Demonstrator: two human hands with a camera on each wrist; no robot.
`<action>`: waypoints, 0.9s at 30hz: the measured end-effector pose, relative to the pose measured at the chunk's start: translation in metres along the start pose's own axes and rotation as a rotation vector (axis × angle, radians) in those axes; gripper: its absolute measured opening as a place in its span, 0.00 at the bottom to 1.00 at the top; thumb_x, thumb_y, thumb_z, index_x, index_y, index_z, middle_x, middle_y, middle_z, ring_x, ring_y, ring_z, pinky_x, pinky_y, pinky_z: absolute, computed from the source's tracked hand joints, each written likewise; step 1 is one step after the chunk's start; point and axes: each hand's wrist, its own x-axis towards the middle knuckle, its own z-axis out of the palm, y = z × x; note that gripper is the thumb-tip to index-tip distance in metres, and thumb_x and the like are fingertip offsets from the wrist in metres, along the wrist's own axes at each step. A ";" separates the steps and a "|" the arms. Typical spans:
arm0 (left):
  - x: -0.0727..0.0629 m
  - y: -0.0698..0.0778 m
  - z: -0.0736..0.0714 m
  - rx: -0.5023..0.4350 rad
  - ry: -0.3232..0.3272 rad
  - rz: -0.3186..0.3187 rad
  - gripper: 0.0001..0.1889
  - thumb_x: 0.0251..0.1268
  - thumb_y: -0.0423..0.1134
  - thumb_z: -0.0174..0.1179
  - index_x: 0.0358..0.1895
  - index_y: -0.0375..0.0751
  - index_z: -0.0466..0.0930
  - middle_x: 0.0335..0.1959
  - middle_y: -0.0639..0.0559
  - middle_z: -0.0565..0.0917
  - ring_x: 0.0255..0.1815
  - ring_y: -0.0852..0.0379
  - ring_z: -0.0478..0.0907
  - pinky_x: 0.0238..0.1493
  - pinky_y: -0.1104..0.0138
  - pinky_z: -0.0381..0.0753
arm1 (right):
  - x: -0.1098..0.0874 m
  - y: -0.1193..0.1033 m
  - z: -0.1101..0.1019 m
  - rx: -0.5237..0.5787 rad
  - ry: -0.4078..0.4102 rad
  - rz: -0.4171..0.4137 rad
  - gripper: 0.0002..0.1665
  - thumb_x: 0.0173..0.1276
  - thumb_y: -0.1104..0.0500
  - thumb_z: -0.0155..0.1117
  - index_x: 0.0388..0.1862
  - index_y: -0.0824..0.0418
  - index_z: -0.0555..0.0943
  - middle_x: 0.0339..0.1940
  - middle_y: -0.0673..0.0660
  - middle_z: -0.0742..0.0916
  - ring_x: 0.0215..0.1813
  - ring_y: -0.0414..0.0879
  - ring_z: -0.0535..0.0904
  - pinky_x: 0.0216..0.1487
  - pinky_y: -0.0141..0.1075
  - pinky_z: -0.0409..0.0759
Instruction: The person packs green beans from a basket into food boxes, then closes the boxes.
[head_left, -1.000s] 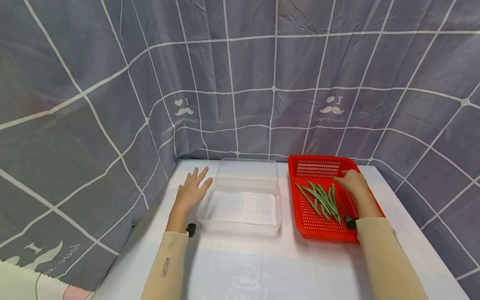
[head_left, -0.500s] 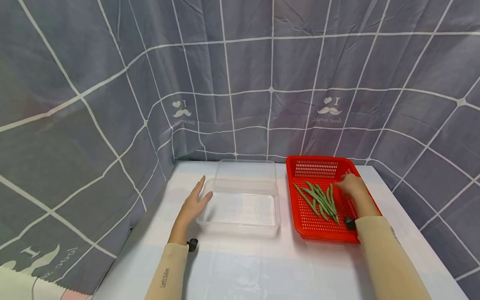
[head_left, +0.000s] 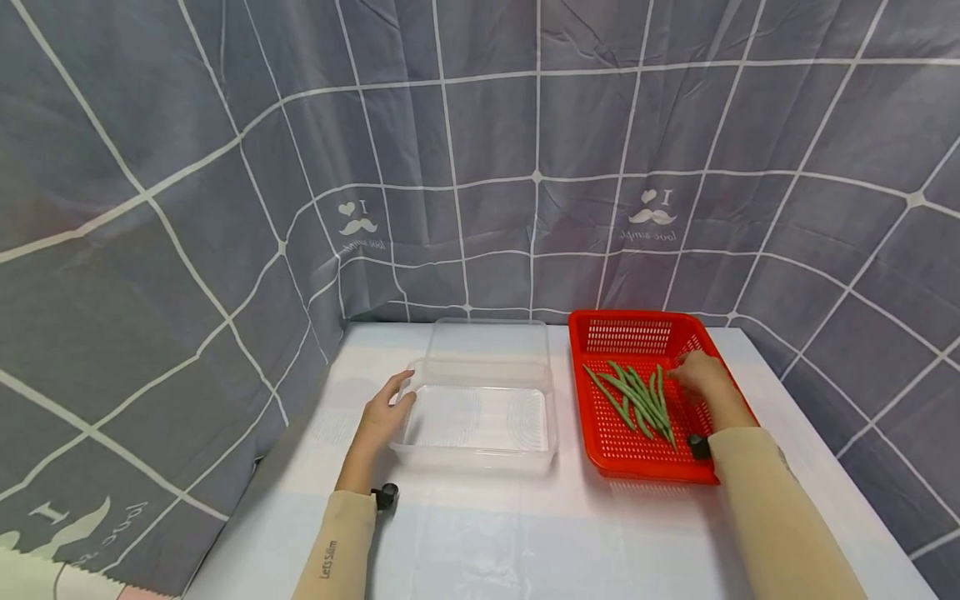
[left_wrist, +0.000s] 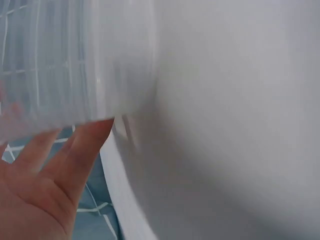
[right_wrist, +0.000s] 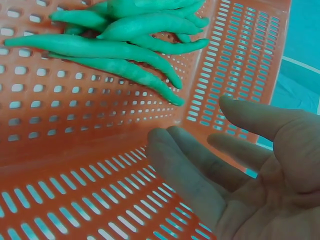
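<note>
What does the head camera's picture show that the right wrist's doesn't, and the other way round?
Only the head view shows the left hand, the clear container beside it and a lid-like clear piece behind that.

Only the right wrist view shows the palm side of the right hand, with no bean between thumb and fingers.

Both share that hand, the green beans, the red basket and the curtain.

A creased dark grey fabric curtain with a white line grid (head_left: 495, 125) hangs at the back and along both sides (its white moustache, heart and lettering prints (head_left: 652, 217) read mirror-reversed). Before it stands a smooth white tabletop (head_left: 465, 525) with a soft sheen under diffuse light, and pale, pink-patched material (head_left: 22, 575) shows at lower left.
</note>
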 end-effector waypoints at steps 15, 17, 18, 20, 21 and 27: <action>0.008 -0.013 -0.004 -0.130 -0.026 -0.015 0.26 0.80 0.40 0.51 0.77 0.57 0.73 0.82 0.35 0.68 0.85 0.31 0.60 0.76 0.34 0.68 | 0.004 0.007 0.003 0.192 -0.129 0.046 0.39 0.78 0.61 0.58 0.76 0.84 0.56 0.36 0.71 0.86 0.38 0.59 0.91 0.44 0.52 0.92; 0.008 -0.013 -0.005 -0.134 -0.027 -0.021 0.26 0.79 0.40 0.50 0.77 0.58 0.73 0.82 0.35 0.68 0.84 0.30 0.60 0.76 0.34 0.68 | 0.004 0.007 0.004 0.194 -0.137 0.041 0.39 0.77 0.61 0.58 0.75 0.85 0.57 0.34 0.70 0.86 0.38 0.60 0.91 0.44 0.53 0.92; 0.008 -0.013 -0.005 -0.138 -0.026 -0.028 0.26 0.80 0.41 0.50 0.77 0.58 0.73 0.82 0.36 0.68 0.84 0.30 0.60 0.77 0.34 0.68 | 0.004 0.006 0.004 0.195 -0.140 0.039 0.38 0.77 0.61 0.58 0.74 0.85 0.57 0.33 0.69 0.86 0.37 0.59 0.91 0.44 0.53 0.92; 0.007 -0.014 -0.006 -0.144 -0.024 -0.044 0.26 0.80 0.42 0.50 0.77 0.59 0.73 0.82 0.37 0.68 0.84 0.30 0.60 0.77 0.34 0.67 | 0.004 0.005 0.006 0.190 -0.147 0.028 0.36 0.77 0.62 0.58 0.71 0.87 0.60 0.33 0.70 0.86 0.37 0.60 0.91 0.45 0.53 0.92; 0.007 -0.014 -0.007 -0.146 -0.020 -0.048 0.26 0.80 0.42 0.50 0.77 0.59 0.73 0.82 0.37 0.68 0.84 0.30 0.60 0.77 0.34 0.66 | 0.005 0.004 0.006 0.188 -0.151 0.020 0.35 0.77 0.62 0.58 0.69 0.87 0.61 0.32 0.70 0.86 0.37 0.60 0.91 0.45 0.54 0.92; 0.009 -0.013 -0.008 -0.140 -0.024 -0.042 0.26 0.80 0.40 0.49 0.77 0.57 0.73 0.82 0.38 0.68 0.84 0.30 0.61 0.77 0.34 0.67 | 0.007 0.003 0.008 0.166 -0.146 0.035 0.21 0.75 0.63 0.60 0.52 0.82 0.72 0.33 0.70 0.88 0.35 0.57 0.91 0.43 0.52 0.92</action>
